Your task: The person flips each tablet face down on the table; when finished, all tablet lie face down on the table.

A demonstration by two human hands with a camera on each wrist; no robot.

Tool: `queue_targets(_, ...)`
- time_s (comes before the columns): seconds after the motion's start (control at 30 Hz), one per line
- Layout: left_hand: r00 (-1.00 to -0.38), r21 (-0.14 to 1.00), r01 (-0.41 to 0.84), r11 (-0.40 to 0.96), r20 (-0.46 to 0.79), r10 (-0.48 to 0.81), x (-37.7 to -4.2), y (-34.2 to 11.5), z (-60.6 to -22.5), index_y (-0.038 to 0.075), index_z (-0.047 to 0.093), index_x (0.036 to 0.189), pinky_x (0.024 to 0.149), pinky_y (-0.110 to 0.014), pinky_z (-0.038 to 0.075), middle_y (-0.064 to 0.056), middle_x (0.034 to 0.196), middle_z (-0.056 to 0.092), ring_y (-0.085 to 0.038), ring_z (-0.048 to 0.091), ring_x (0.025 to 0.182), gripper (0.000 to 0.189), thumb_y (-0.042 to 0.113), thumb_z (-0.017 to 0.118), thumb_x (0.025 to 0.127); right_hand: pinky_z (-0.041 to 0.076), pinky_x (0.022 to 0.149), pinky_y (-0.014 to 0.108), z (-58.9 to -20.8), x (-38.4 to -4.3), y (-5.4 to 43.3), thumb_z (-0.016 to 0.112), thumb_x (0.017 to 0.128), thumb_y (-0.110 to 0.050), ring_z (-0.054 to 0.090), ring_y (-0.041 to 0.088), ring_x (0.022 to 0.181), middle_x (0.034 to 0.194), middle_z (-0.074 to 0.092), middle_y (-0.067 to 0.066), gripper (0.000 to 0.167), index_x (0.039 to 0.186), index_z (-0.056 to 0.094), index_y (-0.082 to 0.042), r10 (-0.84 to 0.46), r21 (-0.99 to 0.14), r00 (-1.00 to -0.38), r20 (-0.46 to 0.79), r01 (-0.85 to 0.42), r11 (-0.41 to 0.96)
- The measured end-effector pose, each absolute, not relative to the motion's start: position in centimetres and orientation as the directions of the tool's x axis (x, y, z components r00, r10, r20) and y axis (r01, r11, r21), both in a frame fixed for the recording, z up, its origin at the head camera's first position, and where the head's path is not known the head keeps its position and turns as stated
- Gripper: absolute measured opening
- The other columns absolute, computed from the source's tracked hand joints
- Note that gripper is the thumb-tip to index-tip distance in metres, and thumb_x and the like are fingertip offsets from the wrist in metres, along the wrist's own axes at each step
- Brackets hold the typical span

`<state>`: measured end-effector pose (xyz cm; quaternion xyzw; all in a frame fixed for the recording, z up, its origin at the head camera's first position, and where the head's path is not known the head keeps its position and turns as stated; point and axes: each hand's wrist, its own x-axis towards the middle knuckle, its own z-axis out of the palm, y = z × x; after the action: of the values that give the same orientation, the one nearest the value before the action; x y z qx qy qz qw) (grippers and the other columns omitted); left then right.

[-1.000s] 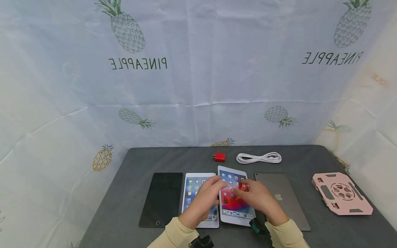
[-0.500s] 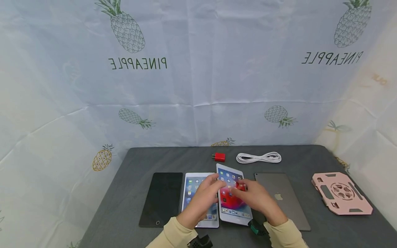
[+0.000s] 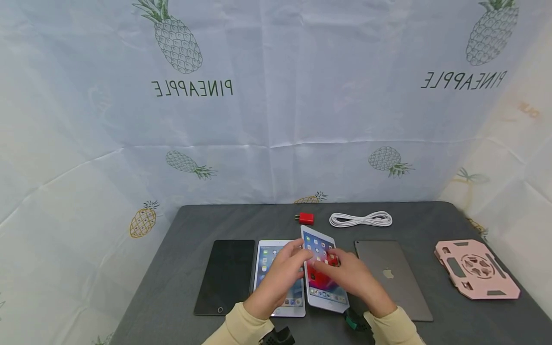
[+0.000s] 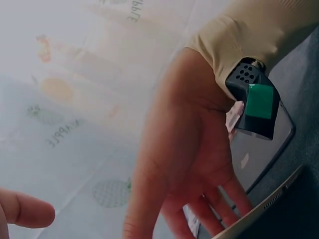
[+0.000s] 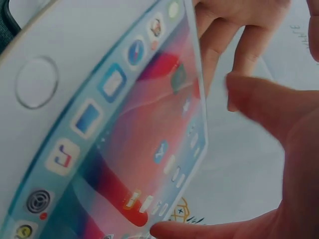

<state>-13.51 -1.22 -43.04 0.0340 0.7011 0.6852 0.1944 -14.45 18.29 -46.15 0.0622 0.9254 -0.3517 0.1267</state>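
A white tablet (image 3: 327, 295), its screen lit in red and blue, is tilted up between my two hands. My left hand (image 3: 279, 275) is at its left edge; the right wrist view shows some left fingers (image 5: 212, 57) passing behind that edge. From the right side my right hand (image 3: 354, 275) holds it, thumb and index finger (image 5: 199, 230) over the screen side and apart from each other. Other right fingers (image 4: 239, 194) reach toward the tablet in the left wrist view, their tips hidden. Under my left hand lies a second white tablet (image 3: 265, 268), screen lit.
A black tablet (image 3: 226, 278) lies to the left, and a grey tablet (image 3: 392, 278) lies back up on the right. Behind them are a red charger plug (image 3: 306, 218) and a coiled white cable (image 3: 360, 219). A pink case (image 3: 476, 269) sits at the far right.
The upper edge of the white tablet between my hands has risen, and the tablet has shifted slightly left. My right hand has moved left with it; the other things stay put.
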Motion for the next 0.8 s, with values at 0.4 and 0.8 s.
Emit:
queue_targets(0.4,-0.920,0.983,-0.183,-0.008,-0.168,0.353,-13.15,-1.31,-42.52,-0.001,0.038,0.164,0.117,-0.061,0.050,-0.025,0.167,0.042,-0.038,0.053,0.144,0.067,0.034,0.056,0.109,0.060,0.097,0.067,-45.88,-14.31,17.50,0.068,0.084,-0.081,0.067,0.044,0.123,0.148,0.060,0.030,0.110,0.158,0.050,-0.001,0.039,-0.644,-0.951,-0.308,0.239,0.727)
queue_targets(0.8,-0.930,0.989,-0.144,-0.045,-0.119,0.348,-13.02,-1.37,-42.49,-0.004,0.032,0.166,0.118,-0.060,0.050,-0.028,0.168,0.041,-0.039,0.057,0.141,0.069,0.032,0.053,0.110,0.059,0.099,0.068,-46.26,-14.23,17.29,0.058,0.094,-0.078,0.067,0.043,0.124,0.150,0.060,0.029,0.100,0.158,0.050,-0.002,0.028,-0.669,-0.957,-0.289,0.223,0.709)
